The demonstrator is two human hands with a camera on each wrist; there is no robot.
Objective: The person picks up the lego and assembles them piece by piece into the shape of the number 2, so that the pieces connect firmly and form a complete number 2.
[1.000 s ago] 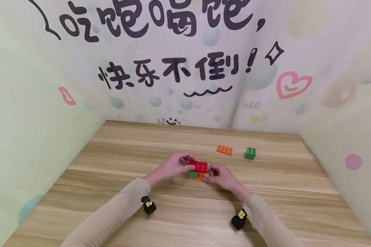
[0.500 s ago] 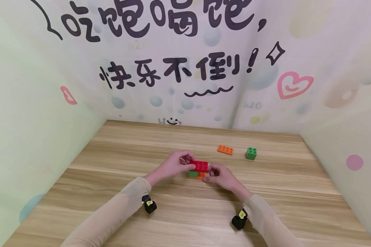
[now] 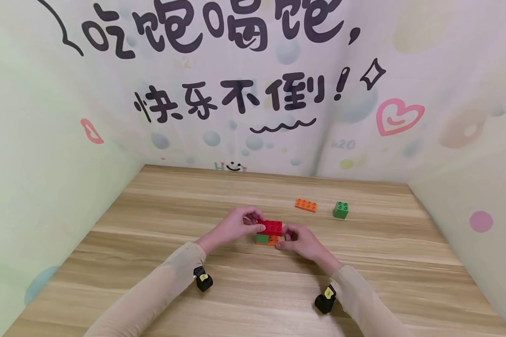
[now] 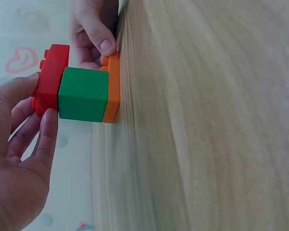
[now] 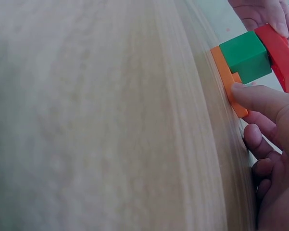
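I see left hand (image 3: 237,224) fingers pinching a red rectangular plastic brick (image 3: 272,228), slightly tilted atop a green cubic plastic brick (image 4: 84,95), on one end of a flat orange plastic plate (image 4: 114,89), wood-grain table (image 3: 185,192) underneath. Right hand (image 3: 304,241) pinches plate's other end.

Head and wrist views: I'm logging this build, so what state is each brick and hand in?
Left hand: pinches the red brick.
Right hand: pinches the orange base.
Red brick: atop the lower green block, overhanging it; full seating unclear.
Lower green block: upright on one end of the orange base.
Orange base: flat, studs up.
Loose orange plate: flat, studs up, apart.
Loose green block: upright, studs up, untouched.
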